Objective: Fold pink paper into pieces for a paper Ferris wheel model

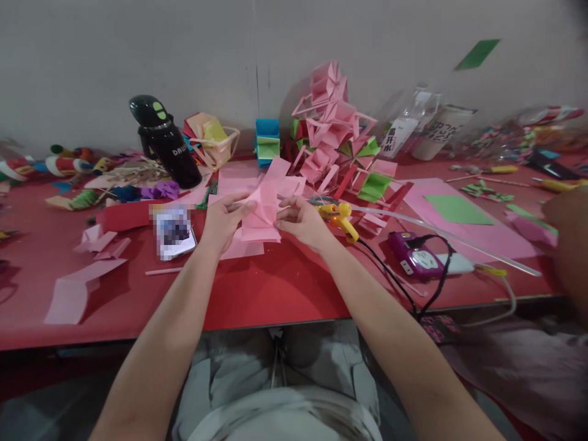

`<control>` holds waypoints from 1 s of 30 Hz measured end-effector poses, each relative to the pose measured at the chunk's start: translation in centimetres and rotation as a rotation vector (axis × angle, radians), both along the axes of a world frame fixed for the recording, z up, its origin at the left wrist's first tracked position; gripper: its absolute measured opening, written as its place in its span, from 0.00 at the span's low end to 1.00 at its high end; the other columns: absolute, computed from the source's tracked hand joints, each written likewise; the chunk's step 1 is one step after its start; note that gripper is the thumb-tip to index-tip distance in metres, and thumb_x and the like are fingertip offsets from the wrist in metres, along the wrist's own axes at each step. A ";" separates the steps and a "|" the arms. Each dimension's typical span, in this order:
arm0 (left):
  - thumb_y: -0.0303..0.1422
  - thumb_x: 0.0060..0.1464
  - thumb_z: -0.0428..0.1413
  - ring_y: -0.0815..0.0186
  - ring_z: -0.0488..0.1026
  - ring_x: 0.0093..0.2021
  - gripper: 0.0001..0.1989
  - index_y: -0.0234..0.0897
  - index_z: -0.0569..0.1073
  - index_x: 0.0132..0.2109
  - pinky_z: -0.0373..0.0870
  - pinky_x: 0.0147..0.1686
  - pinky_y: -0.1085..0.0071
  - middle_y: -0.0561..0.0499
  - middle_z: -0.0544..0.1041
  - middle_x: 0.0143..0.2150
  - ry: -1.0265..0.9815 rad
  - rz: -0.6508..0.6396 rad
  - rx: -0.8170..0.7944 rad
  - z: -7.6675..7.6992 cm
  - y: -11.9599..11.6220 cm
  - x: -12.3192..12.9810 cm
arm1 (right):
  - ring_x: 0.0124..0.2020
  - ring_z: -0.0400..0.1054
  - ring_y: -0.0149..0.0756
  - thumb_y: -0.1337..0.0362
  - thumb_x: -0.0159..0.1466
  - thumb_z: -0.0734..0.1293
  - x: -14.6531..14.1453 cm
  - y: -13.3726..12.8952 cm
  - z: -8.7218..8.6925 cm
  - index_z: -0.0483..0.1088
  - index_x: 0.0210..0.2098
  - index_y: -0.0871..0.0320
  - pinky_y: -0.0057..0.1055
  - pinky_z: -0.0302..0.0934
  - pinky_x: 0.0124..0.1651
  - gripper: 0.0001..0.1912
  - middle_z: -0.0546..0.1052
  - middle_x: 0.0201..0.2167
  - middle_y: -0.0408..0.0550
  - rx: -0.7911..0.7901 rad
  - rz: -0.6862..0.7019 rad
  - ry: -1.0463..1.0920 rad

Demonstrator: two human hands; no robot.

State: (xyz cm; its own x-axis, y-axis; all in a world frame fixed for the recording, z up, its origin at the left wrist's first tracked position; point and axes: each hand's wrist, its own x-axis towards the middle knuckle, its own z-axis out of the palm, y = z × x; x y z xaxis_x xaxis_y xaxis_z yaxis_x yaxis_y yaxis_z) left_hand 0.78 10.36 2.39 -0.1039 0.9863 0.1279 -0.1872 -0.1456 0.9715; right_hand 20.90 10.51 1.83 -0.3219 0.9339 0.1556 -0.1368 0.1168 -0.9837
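Observation:
Between my two hands, above the red table point(280, 288), is a folded piece of pink paper point(261, 211). My left hand point(225, 219) pinches its left side, thumb in front. At its right edge, the bent fingers of my right hand point(301, 223) close on the same paper. More pink sheets point(243, 248) lie beneath and behind it. Just right of my right hand rests a yellow glue gun point(342, 220), lit orange, with a black cord. Behind my hands rises a stack of folded pink paper frames point(328, 116).
On the left are a phone point(173, 233), a black bottle point(168, 147) and a creased pink strip point(73, 291). A purple power strip point(416, 256) and a long clear glue stick point(450, 239) lie right. Another person's arm point(572, 245) reaches in at the right edge.

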 end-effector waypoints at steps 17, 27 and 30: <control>0.43 0.45 0.69 0.63 0.77 0.31 0.21 0.36 0.82 0.44 0.72 0.31 0.70 0.47 0.82 0.33 0.074 0.164 0.130 -0.8 0.2 0.4 | 0.37 0.73 0.35 0.58 0.51 0.77 -0.6 -0.4 0.6 0.70 0.45 0.55 0.37 0.70 0.45 0.25 0.78 0.34 0.45 -0.082 0.009 0.087; 0.42 0.45 0.70 0.66 0.75 0.29 0.21 0.35 0.82 0.45 0.70 0.29 0.73 0.48 0.81 0.31 0.079 0.108 0.107 -1.0 -0.3 1.4 | 0.26 0.58 0.28 0.45 0.58 0.73 -1.1 -0.5 0.3 0.65 0.23 0.57 0.30 0.59 0.34 0.23 0.62 0.23 0.38 -0.007 -0.015 0.049; 0.41 0.46 0.69 0.68 0.73 0.27 0.20 0.36 0.82 0.45 0.68 0.27 0.73 0.50 0.80 0.30 0.082 0.098 0.100 -1.2 -0.2 1.3 | 0.26 0.55 0.28 0.43 0.57 0.72 -1.1 -0.7 0.4 0.64 0.22 0.56 0.29 0.57 0.32 0.25 0.61 0.24 0.39 -0.027 -0.055 0.044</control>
